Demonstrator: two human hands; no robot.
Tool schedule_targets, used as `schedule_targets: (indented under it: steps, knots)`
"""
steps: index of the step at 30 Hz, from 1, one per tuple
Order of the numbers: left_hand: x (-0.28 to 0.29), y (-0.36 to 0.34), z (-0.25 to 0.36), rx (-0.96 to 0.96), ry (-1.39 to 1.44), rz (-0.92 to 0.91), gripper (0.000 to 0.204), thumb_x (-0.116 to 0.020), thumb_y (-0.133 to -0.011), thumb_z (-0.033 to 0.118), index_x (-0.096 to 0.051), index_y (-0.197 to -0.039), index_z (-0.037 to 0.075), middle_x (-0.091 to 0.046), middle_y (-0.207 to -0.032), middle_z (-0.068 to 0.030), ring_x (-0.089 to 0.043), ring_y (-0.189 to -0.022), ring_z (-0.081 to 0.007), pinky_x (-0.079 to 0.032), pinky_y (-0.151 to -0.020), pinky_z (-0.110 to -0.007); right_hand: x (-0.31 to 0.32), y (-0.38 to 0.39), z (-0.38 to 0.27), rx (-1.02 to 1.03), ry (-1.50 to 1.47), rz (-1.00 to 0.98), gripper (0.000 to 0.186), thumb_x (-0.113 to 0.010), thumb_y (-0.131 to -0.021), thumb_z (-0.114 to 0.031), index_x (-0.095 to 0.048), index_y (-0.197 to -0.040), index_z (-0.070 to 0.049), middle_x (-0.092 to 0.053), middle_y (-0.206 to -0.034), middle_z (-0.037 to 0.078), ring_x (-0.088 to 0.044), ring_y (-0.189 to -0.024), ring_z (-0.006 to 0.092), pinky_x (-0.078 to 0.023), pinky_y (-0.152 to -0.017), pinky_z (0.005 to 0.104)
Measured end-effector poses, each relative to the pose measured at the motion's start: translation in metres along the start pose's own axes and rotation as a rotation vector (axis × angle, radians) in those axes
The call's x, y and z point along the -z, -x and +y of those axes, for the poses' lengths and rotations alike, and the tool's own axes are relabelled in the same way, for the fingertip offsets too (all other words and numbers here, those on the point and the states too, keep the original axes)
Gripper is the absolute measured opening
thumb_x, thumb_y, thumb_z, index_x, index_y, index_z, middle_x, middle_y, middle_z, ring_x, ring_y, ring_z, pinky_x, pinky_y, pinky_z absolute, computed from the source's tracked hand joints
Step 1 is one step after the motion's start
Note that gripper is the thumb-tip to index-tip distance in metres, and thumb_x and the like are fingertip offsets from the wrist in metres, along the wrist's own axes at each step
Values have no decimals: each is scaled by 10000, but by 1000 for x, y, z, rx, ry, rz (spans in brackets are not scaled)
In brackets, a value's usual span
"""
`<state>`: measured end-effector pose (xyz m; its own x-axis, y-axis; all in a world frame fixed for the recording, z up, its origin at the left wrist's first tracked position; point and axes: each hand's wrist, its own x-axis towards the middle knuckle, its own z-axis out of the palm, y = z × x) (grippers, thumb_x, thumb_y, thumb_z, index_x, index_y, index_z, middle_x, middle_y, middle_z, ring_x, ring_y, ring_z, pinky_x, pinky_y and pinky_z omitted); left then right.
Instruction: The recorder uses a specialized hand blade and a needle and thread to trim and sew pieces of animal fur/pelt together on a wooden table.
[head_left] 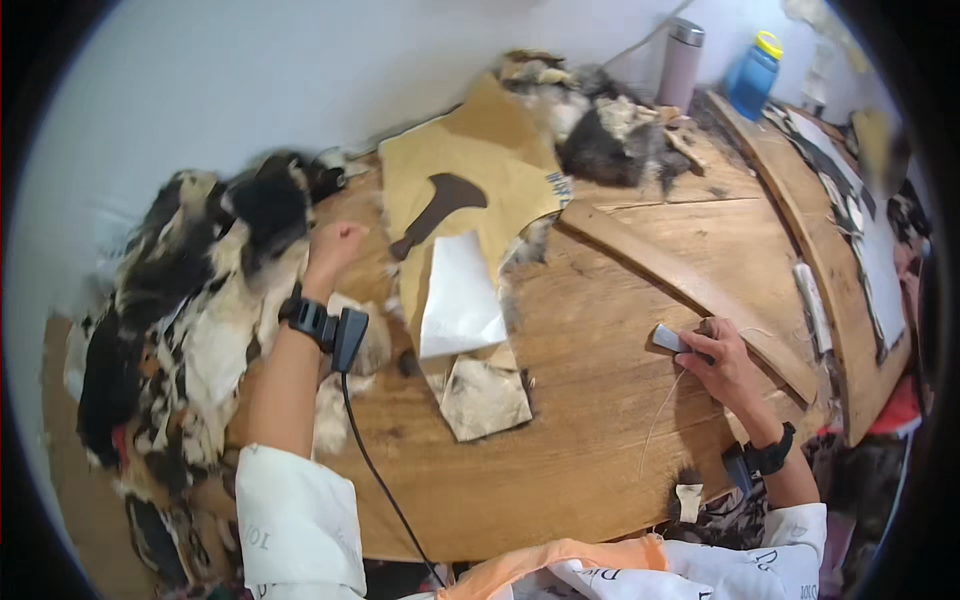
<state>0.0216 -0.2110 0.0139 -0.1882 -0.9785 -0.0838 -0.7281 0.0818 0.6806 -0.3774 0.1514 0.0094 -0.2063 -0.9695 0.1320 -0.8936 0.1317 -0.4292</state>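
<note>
My left hand (337, 242) is closed, knuckles up, beside a yellow pattern sheet (463, 135); whether anything is inside is hidden. A crescent-bladed dark tool (440, 203) lies on that sheet, above a white paper (460, 298) and a pale fur piece (485, 400). At the right, my right hand (718, 362) grips a small grey block (670, 338) with thumb and fingers, beside a long wooden strip (650, 268). A thin pale thread hangs below this hand. Black devices are strapped to both my wrists, with a cable from the left one.
Fur scraps (200, 300) are heaped at the left, with more (610, 140) at the back. A pink flask (680, 65) and blue bottle (755, 78) stand back right. A curved board (790, 215), white sheets (875, 290) and a white rod-like item (812, 305) lie along the right of the wooden table (590, 460).
</note>
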Motion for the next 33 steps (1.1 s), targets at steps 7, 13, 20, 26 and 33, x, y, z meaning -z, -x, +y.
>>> schedule_targets:
  steps: [7,13,20,26,33]
  knots:
    - [-32,-54,-26,82,266,24,370,-630,-796,187,-562,-1097,-17,-641,-905,-87,-605,-772,-161,-467,-608,-262,37,-39,-46,-39,-59,-334,360,-663,-777,-194,-589,-1084,-22,-590,-891,133,-580,-811,279,-474,-694,358]
    - [-54,-75,-14,11,505,-157,479,-656,-767,140,-488,-1174,-48,-583,-1089,-152,-582,-936,-188,-464,-764,-272,40,-176,-129,-322,-986,-219,309,-562,-856,-188,-567,-1106,-7,-625,-890,70,-594,-755,124,-485,-644,226]
    - [-76,-87,-27,-68,506,-20,635,-689,-727,111,-381,-1255,-58,-569,-1092,-176,-575,-953,-210,-459,-796,-300,-87,-292,-51,-406,-285,44,572,-700,-639,-265,-558,-1128,-6,-635,-997,167,-607,-938,284,-481,-795,348]
    - [-75,-81,-23,-7,520,117,680,-646,-694,-35,-318,-1290,-54,-605,-993,-181,-613,-821,-206,-479,-704,-276,-118,-314,-60,-437,-347,-5,727,-753,-606,-234,-452,-1223,5,-576,-1092,213,-556,-1017,343,-458,-843,373]
    - [-87,-110,-17,-129,428,160,678,-647,-699,-19,-322,-1294,-42,-606,-988,-186,-603,-834,-209,-467,-731,-282,-121,-325,-53,-380,-381,184,537,-690,-645,-170,-465,-1096,15,-588,-1036,240,-556,-1004,381,-421,-855,445]
